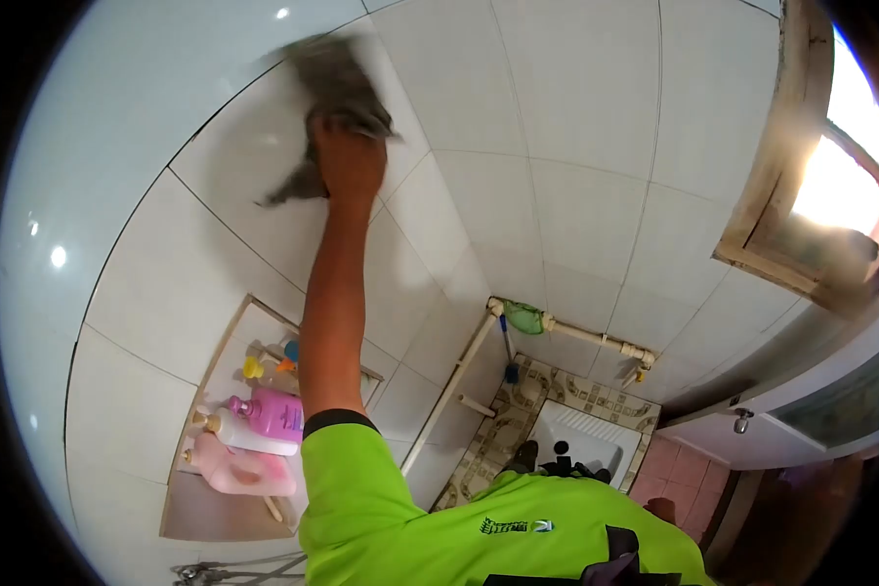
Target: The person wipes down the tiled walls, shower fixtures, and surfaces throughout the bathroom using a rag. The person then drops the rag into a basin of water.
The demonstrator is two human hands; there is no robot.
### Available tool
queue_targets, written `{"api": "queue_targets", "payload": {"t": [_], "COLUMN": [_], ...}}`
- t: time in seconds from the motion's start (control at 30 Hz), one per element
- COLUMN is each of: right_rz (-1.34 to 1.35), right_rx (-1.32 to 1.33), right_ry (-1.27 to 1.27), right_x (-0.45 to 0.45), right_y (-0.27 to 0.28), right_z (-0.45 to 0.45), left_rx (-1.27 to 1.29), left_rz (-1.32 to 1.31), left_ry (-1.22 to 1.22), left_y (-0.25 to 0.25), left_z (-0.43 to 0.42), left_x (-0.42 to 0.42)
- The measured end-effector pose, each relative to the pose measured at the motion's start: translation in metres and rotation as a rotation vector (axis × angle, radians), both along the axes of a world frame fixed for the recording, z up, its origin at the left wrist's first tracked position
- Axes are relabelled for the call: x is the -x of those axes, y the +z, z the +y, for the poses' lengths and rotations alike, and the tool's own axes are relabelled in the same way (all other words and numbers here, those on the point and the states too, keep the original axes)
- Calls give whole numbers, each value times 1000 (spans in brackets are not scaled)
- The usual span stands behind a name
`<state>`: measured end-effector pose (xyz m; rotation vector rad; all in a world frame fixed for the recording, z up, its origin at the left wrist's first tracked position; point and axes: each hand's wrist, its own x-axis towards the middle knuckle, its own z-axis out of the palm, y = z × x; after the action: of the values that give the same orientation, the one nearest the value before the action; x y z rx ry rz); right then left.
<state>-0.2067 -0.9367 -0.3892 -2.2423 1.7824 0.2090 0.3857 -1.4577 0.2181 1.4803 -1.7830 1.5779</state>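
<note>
My left hand (350, 156) is raised high, its fingers closed around a dark grey cloth (334, 80). The cloth lies against the white tiled wall (254, 146) and is smeared by motion, with one corner hanging to the left. Low on the right, beside the green shirt, a small part of my right hand (660, 509) shows; its fingers are hidden. Below my left arm, a wall niche (220, 523) holds a purple bottle (275, 415), a white bottle (249, 432) and a pink jug (239, 469).
Pipes (449, 386) run along the wall, with a green bag (523, 317) near the corner and a blue-handled brush (510, 366) below. A squat toilet (581, 430) is set in the floor by my feet. A window (845, 186) and white door (752, 415) are at right.
</note>
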Motion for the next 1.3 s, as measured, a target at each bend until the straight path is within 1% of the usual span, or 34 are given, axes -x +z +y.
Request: {"api": "queue_targets", "payload": {"t": [0.03, 0.07, 0.1, 0.13, 0.2, 0.23, 0.27, 0.33, 0.37, 0.43, 0.5, 0.53, 0.57, 0.63, 0.67, 0.7, 0.77, 0.83, 0.87, 0.93, 0.97, 1.0, 1.03, 1.1, 1.13, 1.17, 1.2, 1.23, 1.27, 1.3], "right_rz": [-3, -62, -122, -129, 3, 0, -18, -49, -68, -93, -113, -129, -148, -198, -233, -296, -454, -596, -524, -445, -825, -1202, -1193, -1224, -1214, -1315, -1413, -1398, -1319, -1273], "right_rx": [0, -62, -128, -136, -323, -331, -281, -220, -207, -185, -196, -200, -203, -194, -184, -168, -198, -424, -394, -368, -441, -491, -487, -343, -332, -333, -334, -323, -296, -286], "right_ry": [8, -33, -74, -70, -196, -193, -154, -120, -89, -54, -71, -84, -92, -111, -127, -157, -269, -442, -331, -226, -581, -944, -954, -1284, -1298, -1272, -1243, -1259, -1086, -1014], "right_x": [5, 8, 8, 1, -8, -8, -5, 3, 5, -4, -10, -12, -12, -11, -11, -9, -6, 6, 14, 24, 25, 28, 22, 3, 4, 2, 5, 16, 30, 28], "right_y": [-7, -15, -21, -10, 7, 6, -3, -25, -31, -17, -8, -6, -4, -8, -11, -13, -11, -5, -12, -40, -50, -52, -33, 13, 15, 15, 8, -21, -59, -54], "right_z": [-1, -2, 0, -5, -14, -13, -16, -15, -14, -24, -28, -30, -31, -30, -28, -24, -28, -37, -45, -55, -60, -60, -63, -74, -69, -62, -51, -32, -7, 7], "left_rx": [-135, -65, -99, -121, -252, -372, -451, -605, -680, -815, -865, -802, -804, -704, -673, -672, -503, -336, -254, -96, -16, -21, 20, 54, 46, 36, 26, -40, -105, -118], "left_rz": [-151, -160, -199, -144, -68, -32, -28, -20, -19, -14, -13, 21, 19, 236, 235, 235, 239, 199, 173, 131, 135, 143, 159, 188, 203, 218, 232, 230, 226, 236], "left_ry": [244, 29, -63, -203, -227, -229, -213, -146, -97, 9, 48, -27, -24, -102, -43, -40, 74, 104, 131, 171, 161, 156, 145, 125, 57, -11, -21, -102, -185, -199], "left_y": [-27, -56, -83, -100, -144, -160, -202, -259, -280, -309, -337, -355, -357, -346, -334, -307, -246, -199, -173, -121, -104, -93, -85, -87, -98, -111, -124, -138, -153, -173], "left_z": [1, -8, -15, -15, 2, 25, 24, 56, 81, 131, 166, 176, 187, 206, 213, 219, 218, 201, 192, 176, 166, 153, 139, 106, 84, 63, 43, 22, 4, -12], "left_x": [-2, -12, -23, -26, -31, -28, -45, -59, -61, -61, -71, -86, -89, -88, -89, -81, -62, -61, -59, -44, -39, -32, -23, -16, -17, -18, -19, -20, -20, -21]}}
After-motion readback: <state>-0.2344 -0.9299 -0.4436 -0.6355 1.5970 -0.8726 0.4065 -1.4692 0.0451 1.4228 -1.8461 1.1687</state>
